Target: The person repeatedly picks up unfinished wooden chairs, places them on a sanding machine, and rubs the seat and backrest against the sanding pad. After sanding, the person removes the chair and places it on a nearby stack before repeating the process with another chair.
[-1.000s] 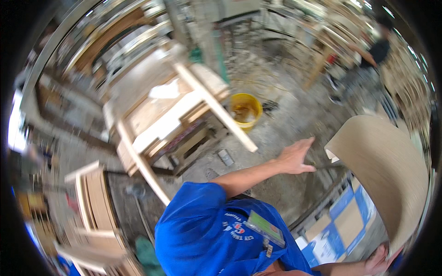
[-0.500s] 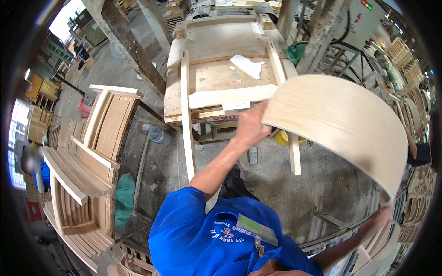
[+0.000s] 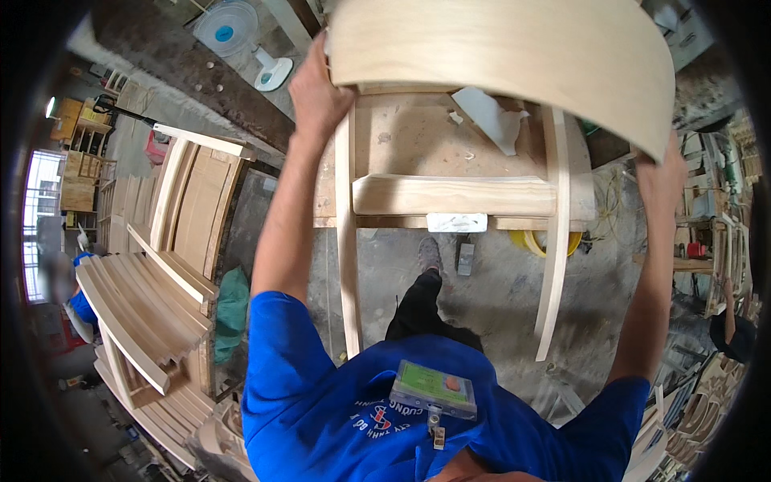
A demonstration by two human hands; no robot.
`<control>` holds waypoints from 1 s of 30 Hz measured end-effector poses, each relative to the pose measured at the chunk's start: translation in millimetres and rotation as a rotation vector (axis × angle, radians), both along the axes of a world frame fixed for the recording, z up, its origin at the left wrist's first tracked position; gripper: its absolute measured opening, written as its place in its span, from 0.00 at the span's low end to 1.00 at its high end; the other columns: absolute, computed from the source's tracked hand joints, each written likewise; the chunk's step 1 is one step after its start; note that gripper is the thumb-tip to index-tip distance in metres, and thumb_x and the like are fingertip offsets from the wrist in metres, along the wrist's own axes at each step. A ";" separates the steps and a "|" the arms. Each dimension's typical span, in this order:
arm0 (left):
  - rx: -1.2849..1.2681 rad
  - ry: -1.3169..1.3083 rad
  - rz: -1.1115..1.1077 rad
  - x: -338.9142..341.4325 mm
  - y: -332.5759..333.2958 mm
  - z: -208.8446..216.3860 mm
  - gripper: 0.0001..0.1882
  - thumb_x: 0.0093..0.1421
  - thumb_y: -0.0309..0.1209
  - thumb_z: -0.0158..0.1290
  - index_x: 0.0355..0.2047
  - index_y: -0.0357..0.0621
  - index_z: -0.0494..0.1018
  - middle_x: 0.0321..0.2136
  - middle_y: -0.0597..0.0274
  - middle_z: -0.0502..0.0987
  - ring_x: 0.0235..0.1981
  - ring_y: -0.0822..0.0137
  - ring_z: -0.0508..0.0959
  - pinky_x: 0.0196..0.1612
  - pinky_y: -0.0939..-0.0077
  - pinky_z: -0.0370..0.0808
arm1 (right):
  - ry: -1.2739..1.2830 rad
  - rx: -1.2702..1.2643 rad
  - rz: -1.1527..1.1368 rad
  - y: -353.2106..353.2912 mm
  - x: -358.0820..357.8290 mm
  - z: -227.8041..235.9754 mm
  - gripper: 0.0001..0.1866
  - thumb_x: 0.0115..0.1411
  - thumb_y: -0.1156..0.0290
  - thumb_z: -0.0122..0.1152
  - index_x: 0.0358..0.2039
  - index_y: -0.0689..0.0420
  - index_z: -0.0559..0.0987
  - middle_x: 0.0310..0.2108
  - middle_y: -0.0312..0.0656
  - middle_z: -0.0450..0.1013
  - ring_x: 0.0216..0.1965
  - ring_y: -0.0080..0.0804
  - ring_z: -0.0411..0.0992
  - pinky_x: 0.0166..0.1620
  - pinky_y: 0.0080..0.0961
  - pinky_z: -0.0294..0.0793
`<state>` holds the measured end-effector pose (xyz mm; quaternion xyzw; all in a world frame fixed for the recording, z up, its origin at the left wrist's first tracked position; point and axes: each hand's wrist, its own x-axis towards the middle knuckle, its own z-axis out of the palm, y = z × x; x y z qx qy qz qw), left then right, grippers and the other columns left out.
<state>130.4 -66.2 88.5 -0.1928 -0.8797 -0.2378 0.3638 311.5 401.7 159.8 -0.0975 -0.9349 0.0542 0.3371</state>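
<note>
A wide, curved, pale wooden panel (image 3: 506,60) is held up over the far side of the workbench (image 3: 418,145). My left hand (image 3: 320,95) is closed on its left end, and my right hand (image 3: 662,177) grips its lower right end; the right fingers are partly hidden behind it. Under the panel, a wooden frame lies on the bench: a left leg (image 3: 346,257), a right leg (image 3: 554,249) and a crossrail (image 3: 454,195) between them. Both legs stick out past the bench's near edge. A white block (image 3: 456,222) sits at that edge, close to the rail.
Torn white paper (image 3: 488,116) lies on the bench, and a yellow bucket (image 3: 532,243) is below it. Curved wooden slats (image 3: 148,309) are stacked at left, near a green cloth (image 3: 231,313). A fan (image 3: 229,32) stands far left. Other people are at both sides.
The panel has swung from the right to over the bench in front of me. Both hands have kept hold of it, and my right hand has come up and forward.
</note>
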 end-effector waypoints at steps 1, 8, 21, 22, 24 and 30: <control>-0.093 -0.087 0.032 -27.5 -15.4 -2.9 0.40 0.51 0.27 0.61 0.66 0.42 0.61 0.36 0.40 0.82 0.39 0.38 0.83 0.44 0.49 0.80 | 0.014 0.017 -0.006 -10.8 -31.2 -3.6 0.18 0.56 0.71 0.62 0.48 0.57 0.78 0.38 0.60 0.79 0.43 0.66 0.76 0.45 0.50 0.75; -0.066 -0.254 0.053 -109.4 -25.8 -37.5 0.25 0.65 0.35 0.50 0.61 0.42 0.65 0.42 0.33 0.81 0.43 0.30 0.80 0.43 0.43 0.79 | 0.040 -0.060 0.026 -6.4 -151.7 -68.9 0.22 0.58 0.66 0.60 0.53 0.56 0.78 0.39 0.63 0.79 0.43 0.66 0.77 0.47 0.50 0.77; -0.075 -0.246 0.067 -93.5 -11.7 -53.5 0.26 0.65 0.34 0.51 0.61 0.37 0.64 0.39 0.30 0.80 0.42 0.28 0.79 0.41 0.40 0.77 | -0.008 -0.072 0.075 20.7 -178.9 -130.8 0.22 0.59 0.60 0.62 0.52 0.56 0.78 0.39 0.62 0.79 0.44 0.66 0.77 0.48 0.51 0.77; -0.105 -0.245 0.083 -90.1 -12.2 -53.4 0.26 0.65 0.34 0.52 0.61 0.37 0.64 0.39 0.30 0.80 0.42 0.29 0.80 0.41 0.41 0.78 | -0.014 -0.064 0.086 22.8 -178.5 -132.1 0.22 0.59 0.60 0.62 0.52 0.56 0.78 0.39 0.62 0.79 0.44 0.66 0.77 0.48 0.51 0.77; -0.125 -0.177 0.041 -88.1 -10.5 -51.4 0.26 0.63 0.32 0.54 0.60 0.37 0.65 0.39 0.31 0.80 0.43 0.30 0.80 0.41 0.43 0.78 | -0.046 -0.043 0.070 32.8 -180.5 -132.1 0.23 0.58 0.60 0.62 0.52 0.56 0.78 0.40 0.62 0.79 0.45 0.66 0.77 0.49 0.51 0.77; -0.086 -0.229 0.099 -81.8 -0.8 -46.0 0.23 0.64 0.33 0.51 0.58 0.38 0.67 0.41 0.30 0.79 0.43 0.29 0.79 0.42 0.42 0.78 | -0.106 -0.059 0.036 46.7 -191.9 -132.9 0.23 0.61 0.57 0.60 0.55 0.54 0.78 0.46 0.59 0.79 0.50 0.63 0.76 0.51 0.50 0.76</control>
